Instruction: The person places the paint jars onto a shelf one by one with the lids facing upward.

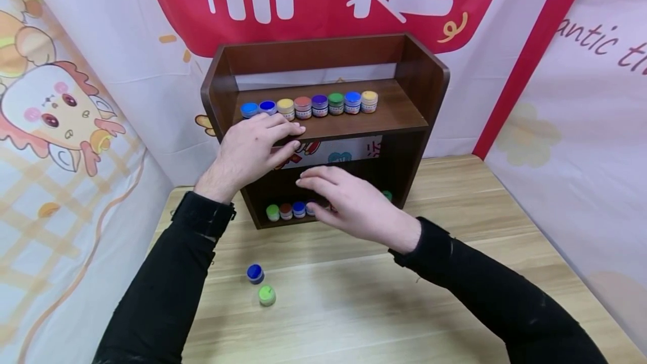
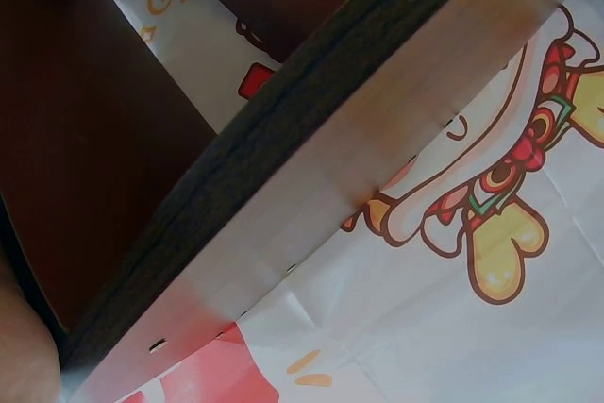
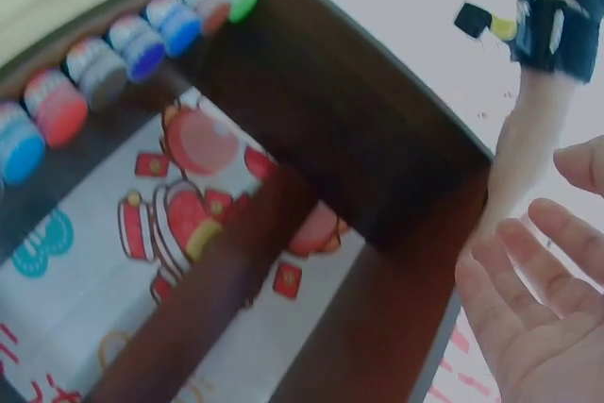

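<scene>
Just before both open grips (image 1: 258,148) (image 1: 349,201), the brown shelf (image 1: 399,114) of paint jars (image 1: 310,105).

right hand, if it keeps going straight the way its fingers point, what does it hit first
Probably the row of small paint jars on the bottom shelf of the wooden rack. The right hand, open with palm down, points left and slightly forward just in front of them. Depth is unclear; it might pass in front.

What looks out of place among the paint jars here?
Two jars, a blue-lidded jar and a green-lidded jar, sit loose on the table while the others stand in rows on the shelf unit.
</scene>
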Motion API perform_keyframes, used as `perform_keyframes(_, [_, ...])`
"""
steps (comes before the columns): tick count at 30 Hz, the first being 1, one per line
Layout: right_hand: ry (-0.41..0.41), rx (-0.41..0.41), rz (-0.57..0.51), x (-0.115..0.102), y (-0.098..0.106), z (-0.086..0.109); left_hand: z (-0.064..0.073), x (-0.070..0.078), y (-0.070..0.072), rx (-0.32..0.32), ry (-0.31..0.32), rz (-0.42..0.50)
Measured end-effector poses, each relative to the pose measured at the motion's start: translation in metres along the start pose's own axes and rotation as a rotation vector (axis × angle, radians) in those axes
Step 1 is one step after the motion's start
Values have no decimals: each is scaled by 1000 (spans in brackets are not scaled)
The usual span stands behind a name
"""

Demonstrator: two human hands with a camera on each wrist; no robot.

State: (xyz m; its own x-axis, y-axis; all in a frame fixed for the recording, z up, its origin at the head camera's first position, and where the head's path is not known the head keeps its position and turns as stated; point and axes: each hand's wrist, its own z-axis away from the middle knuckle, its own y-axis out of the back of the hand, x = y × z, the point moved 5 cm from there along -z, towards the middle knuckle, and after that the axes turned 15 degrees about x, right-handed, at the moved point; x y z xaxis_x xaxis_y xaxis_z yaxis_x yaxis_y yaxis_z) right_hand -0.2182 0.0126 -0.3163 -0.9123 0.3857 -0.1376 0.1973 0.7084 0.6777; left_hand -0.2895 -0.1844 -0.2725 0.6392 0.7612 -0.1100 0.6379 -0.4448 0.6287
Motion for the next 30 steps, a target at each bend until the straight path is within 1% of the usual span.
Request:
perform_keyframes(8, [70, -97, -28, -15, -36, 15, 1, 0, 0, 4, 2, -1])
perform_keyframes(15, [99, -182, -80, -27, -65, 28, 1, 0, 0, -3, 5, -4])
perform_keyframes(19, [137, -215, -95, -33, -84, 36, 0, 0, -1, 5, 4, 7])
perform_keyframes(26, [221, -250, -71, -46, -112, 49, 0, 0, -1, 11, -3, 13])
perform_keyframes(30, [260, -297, -53, -54, -126, 55, 0, -1, -2, 1, -3, 4])
